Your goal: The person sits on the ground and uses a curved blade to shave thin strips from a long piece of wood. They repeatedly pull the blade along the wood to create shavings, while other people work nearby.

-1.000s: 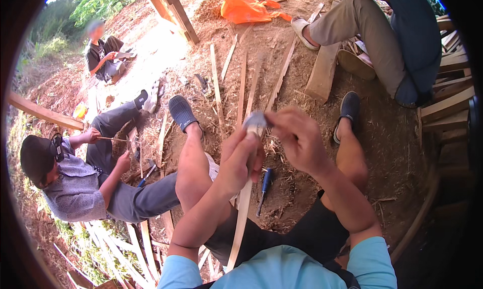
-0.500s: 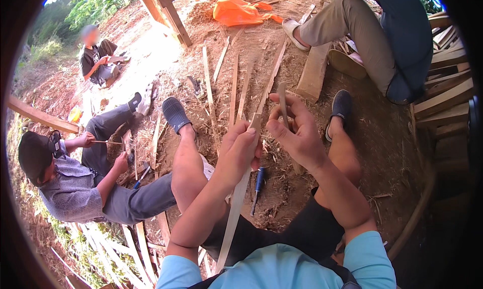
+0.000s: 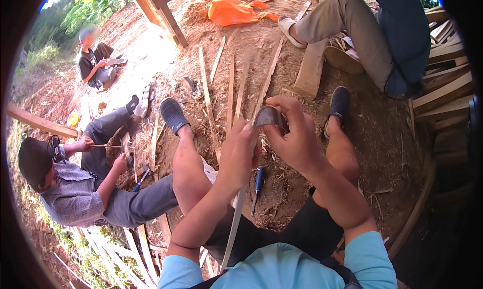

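Observation:
My left hand (image 3: pixel 236 153) is closed around a long, thin, pale wooden strip (image 3: pixel 234 226), near its upper end. The strip runs down past my left forearm to my lap, its narrow side more toward me. In my right hand (image 3: pixel 303 145), thumb and fingers pinch a small dark brown sheet (image 3: pixel 270 116), which looks like sandpaper. The sheet bends in an arch, its left edge close to the strip's top by my left thumb; whether they touch, I cannot tell. Below my hands, a blue-handled tool (image 3: pixel 258 179) with a dark shaft lies on the dirt.
Several wooden strips (image 3: pixel 206 83) lie on the ground ahead. A thick wooden block (image 3: pixel 311 72) and an orange plastic bag (image 3: pixel 234 11) are farther off. At left a co-worker (image 3: pixel 75 183) holds a thin stick; another person (image 3: pixel 402 37) sits at right, near stacked wood (image 3: pixel 445 100).
The brown sheet, edge-on and upright before, is now arched over beside the strip's top. My right hand has turned and come closer to my left. The strip now shows a narrower side.

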Demonstrator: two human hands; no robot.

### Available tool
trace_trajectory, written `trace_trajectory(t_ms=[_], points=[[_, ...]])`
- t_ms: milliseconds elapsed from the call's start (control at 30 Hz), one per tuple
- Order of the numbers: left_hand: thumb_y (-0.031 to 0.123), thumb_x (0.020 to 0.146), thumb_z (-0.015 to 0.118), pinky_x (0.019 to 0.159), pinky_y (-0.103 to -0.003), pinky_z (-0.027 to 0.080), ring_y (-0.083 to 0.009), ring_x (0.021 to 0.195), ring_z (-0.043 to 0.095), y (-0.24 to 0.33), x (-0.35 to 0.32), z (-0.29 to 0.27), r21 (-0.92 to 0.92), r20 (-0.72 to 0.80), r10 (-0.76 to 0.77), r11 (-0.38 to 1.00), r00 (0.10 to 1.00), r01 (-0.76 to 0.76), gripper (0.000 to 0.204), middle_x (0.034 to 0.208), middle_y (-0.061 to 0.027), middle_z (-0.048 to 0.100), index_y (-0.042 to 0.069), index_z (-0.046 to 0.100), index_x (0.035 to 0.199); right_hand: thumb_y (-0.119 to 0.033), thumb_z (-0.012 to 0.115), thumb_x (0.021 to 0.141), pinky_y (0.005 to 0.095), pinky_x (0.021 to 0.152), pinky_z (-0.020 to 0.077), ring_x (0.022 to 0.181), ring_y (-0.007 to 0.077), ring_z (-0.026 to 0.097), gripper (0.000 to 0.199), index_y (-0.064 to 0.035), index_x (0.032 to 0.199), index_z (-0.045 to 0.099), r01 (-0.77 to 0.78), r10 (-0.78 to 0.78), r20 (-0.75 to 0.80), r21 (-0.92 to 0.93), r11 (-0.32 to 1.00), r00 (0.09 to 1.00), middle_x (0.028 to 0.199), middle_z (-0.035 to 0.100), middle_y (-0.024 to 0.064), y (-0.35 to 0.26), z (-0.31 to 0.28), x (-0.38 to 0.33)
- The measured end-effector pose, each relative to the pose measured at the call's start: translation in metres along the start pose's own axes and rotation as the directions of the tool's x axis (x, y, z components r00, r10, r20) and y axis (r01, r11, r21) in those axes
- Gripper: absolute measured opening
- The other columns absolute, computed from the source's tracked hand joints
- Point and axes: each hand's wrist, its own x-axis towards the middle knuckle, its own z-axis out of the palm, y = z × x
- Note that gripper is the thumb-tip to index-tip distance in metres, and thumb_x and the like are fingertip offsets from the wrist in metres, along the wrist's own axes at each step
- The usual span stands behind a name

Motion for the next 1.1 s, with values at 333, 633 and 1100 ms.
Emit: trace_trajectory(t_ms=[333, 633, 1100], points=[[0.051, 0.100, 0.024, 0.050, -0.023, 0.034, -0.0077, 0.054, 0.039, -0.001, -0.002, 0.007, -0.013, -0.055, -0.019, 1.000, 0.998, 0.019, 0.049, 0.065, 0.0010, 0.041, 0.009, 0.045, 0.087, -0.001, 0.064, 0.082, 0.0303, 0.057, 0.0487, 0.069, 0.0204, 0.064, 0.036, -0.0048, 0.114, 0.046, -0.093, 0.089, 0.047, 0.087, 0.992, 0.995, 0.085, 0.064, 0.0114, 0.002, 0.004, 0.001], [0.045, 0.102, 0.023, 0.056, -0.028, 0.037, -0.0115, 0.061, 0.043, -0.003, 0.001, 0.009, 0.103, -0.061, 0.033, 0.994, 0.998, -0.027, 0.048, 0.066, -0.0026, 0.043, 0.006, 0.044, 0.086, -0.006, 0.061, 0.086, 0.0207, 0.052, 0.0412, 0.060, 0.0049, 0.053, 0.032, -0.0044, 0.112, 0.044, -0.227, 0.220, 0.078, 0.104, 0.968, 0.972, 0.080, 0.059, 0.0028, 0.010, 0.008, -0.001], [0.049, 0.101, 0.022, 0.054, -0.027, 0.036, -0.0110, 0.058, 0.043, 0.002, 0.000, 0.005, 0.143, -0.078, 0.039, 0.989, 0.996, -0.028, 0.053, 0.065, -0.0021, 0.046, 0.005, 0.046, 0.085, -0.002, 0.058, 0.081, 0.0275, 0.047, 0.0439, 0.053, 0.0118, 0.056, 0.031, -0.0023, 0.107, 0.039, -0.277, 0.279, 0.019, 0.217, 0.936, 0.960, 0.073, 0.057, 0.0059, 0.013, 0.016, 0.001]])
